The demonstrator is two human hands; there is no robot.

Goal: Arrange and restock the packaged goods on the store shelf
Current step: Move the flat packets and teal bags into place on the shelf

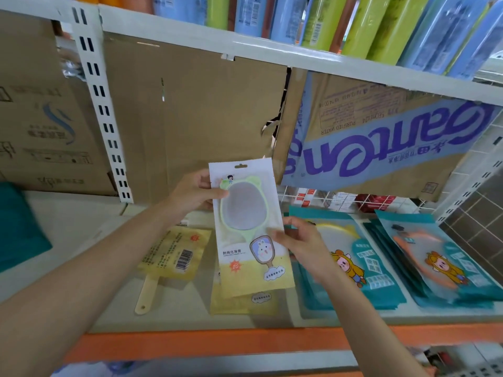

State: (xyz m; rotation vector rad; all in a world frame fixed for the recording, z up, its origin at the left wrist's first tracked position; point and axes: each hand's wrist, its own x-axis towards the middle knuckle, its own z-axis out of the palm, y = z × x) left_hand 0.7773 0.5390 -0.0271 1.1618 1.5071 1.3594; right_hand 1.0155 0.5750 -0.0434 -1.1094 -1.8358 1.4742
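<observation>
I hold a white and yellow packet with a green hand mirror (249, 227) upright above the shelf board (68, 227). My left hand (194, 194) pinches its upper left edge. My right hand (296, 240) grips its right edge, lower down. Under it lies another yellow packet (242, 303), flat on the shelf. Left of that a yellow packet (177, 253) lies back side up, showing a barcode, with a cream mirror handle sticking out below it.
Two stacks of teal packets with cartoon figures (362, 257) (441, 257) lie on the right of the shelf. Cardboard boxes (190, 118) stand behind. A white upright with slots (100, 104) is at the left. The shelf edge is orange (217, 341). Bottles fill the shelf above.
</observation>
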